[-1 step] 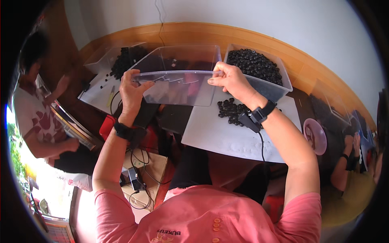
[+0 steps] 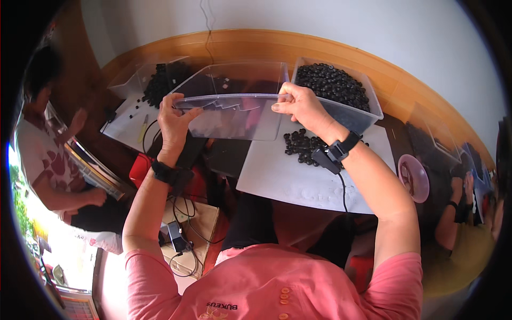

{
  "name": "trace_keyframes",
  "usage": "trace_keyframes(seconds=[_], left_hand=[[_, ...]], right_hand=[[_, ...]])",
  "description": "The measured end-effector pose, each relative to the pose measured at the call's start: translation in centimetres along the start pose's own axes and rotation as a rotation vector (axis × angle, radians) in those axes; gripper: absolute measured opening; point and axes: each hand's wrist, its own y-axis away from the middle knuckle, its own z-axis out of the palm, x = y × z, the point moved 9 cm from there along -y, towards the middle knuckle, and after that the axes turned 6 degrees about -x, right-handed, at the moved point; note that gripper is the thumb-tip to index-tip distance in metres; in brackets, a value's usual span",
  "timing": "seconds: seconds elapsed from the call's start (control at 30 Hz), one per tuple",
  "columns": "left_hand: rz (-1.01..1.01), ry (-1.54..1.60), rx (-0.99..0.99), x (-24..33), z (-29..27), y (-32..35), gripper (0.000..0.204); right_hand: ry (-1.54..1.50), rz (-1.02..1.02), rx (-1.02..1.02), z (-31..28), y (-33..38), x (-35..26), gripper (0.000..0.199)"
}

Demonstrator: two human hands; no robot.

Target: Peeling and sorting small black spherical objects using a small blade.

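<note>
A clear plastic bin is held up in front of me by its near rim. My left hand grips the rim's left end, thumb below and fingers over the edge. At the right end my right hand pinches the same rim between thumb and fingers. Through the clear walls I see a few small light pieces, but cannot tell whether they lie inside. Just below my right hand, small round black parts lie in a loose heap on a white sheet.
At the back right stands a clear bin full of black parts; another bin with black parts is back left. A pink bowl sits right. One person is at left, another at right. Cables cross a cardboard box.
Both hands keep their hold on the bin's rim. The bin's far edge is very slightly lower, and the whole view has shifted a little.
</note>
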Motion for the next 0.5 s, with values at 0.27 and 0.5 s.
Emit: trace_keyframes(seconds=[0.27,0.5], left_hand=[[0.025,-0.087,-0.1,-3.5,5.8,0.1,0.073],[0.048,-0.395,-0.129,1.8,0.8,-1.6,0.084]], right_hand=[[0.259,-0.004,0.094,-5.7,2.5,0.9,0.041],[0.613,0.201,0.457,-24.9,6.4,5.8,0.016]])
